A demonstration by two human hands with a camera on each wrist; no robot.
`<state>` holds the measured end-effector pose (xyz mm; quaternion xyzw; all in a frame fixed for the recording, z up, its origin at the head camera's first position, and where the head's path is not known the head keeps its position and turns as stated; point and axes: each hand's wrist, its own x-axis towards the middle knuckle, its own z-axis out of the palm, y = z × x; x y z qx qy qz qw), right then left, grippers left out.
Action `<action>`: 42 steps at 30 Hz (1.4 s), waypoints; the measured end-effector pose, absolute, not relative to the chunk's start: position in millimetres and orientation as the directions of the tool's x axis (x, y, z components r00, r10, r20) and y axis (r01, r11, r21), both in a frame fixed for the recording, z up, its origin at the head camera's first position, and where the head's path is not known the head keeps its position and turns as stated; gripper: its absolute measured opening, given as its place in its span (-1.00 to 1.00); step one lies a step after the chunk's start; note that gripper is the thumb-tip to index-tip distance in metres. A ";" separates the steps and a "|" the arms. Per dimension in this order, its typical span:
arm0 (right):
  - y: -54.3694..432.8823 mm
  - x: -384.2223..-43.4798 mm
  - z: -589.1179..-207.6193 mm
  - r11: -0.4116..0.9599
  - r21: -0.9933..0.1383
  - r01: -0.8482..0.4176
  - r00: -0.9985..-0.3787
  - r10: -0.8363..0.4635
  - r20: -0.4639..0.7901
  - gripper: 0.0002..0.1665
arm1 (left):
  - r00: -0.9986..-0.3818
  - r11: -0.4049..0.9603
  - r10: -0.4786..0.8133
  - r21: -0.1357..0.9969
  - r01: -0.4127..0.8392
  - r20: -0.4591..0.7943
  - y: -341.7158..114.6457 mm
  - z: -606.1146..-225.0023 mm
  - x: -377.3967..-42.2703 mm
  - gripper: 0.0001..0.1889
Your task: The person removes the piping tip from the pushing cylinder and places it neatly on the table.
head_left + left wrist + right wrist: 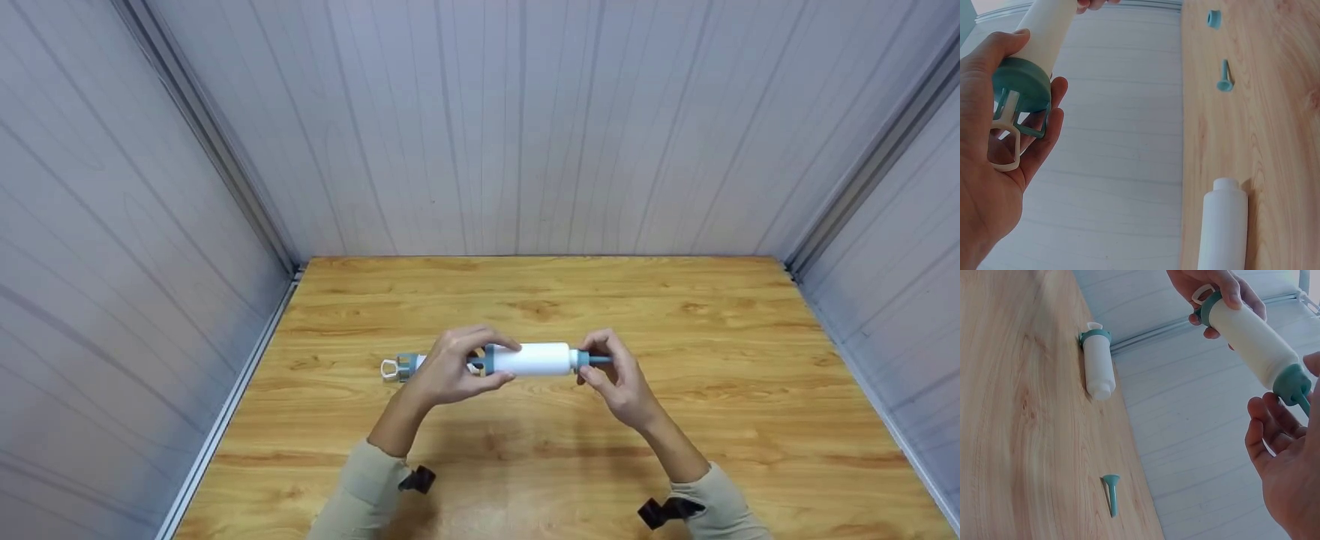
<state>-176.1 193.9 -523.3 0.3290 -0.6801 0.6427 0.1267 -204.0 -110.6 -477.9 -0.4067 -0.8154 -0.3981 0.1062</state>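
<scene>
A white icing syringe (pixel 534 359) is held sideways above the table, between both hands. Its teal end cap (pixel 1022 84), with a white pull ring (pixel 1015 147), lies in the left hand (pixel 453 369). That hand's thumb and fingers grip the barrel on opposite sides. At the other end, the right hand (pixel 619 384) pinches the teal nozzle collar (pixel 1291 382) between thumb and fingers. The slim nozzle tip (pixel 600 359) points right. A second white syringe (pixel 1098 365) lies on the table, partly hidden by the left hand in the head view.
A loose teal nozzle (pixel 1111 495) lies on the wooden table (pixel 525 487). Near it in the left wrist view is a teal collar (pixel 1214 19). Pale panel walls (pixel 480 135) enclose the table at the back and both sides.
</scene>
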 end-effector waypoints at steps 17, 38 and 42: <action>195.3 -178.5 -527.0 -0.068 -0.749 -0.659 -0.712 -0.266 0.650 -0.62 | -0.647 0.339 0.577 0.574 0.745 0.499 -109.8 -476.5 -203.5 -0.69; 202.8 -179.7 -527.5 -0.056 -0.747 -0.662 -0.718 -0.237 0.654 -0.60 | -0.660 0.344 0.572 0.588 0.732 0.487 -114.9 -476.7 -204.8 -0.69; 205.0 -180.8 -528.6 -0.061 -0.738 -0.672 -0.708 -0.237 0.665 -0.61 | -0.671 0.342 0.552 0.600 0.724 0.495 -119.4 -478.3 -205.0 -0.69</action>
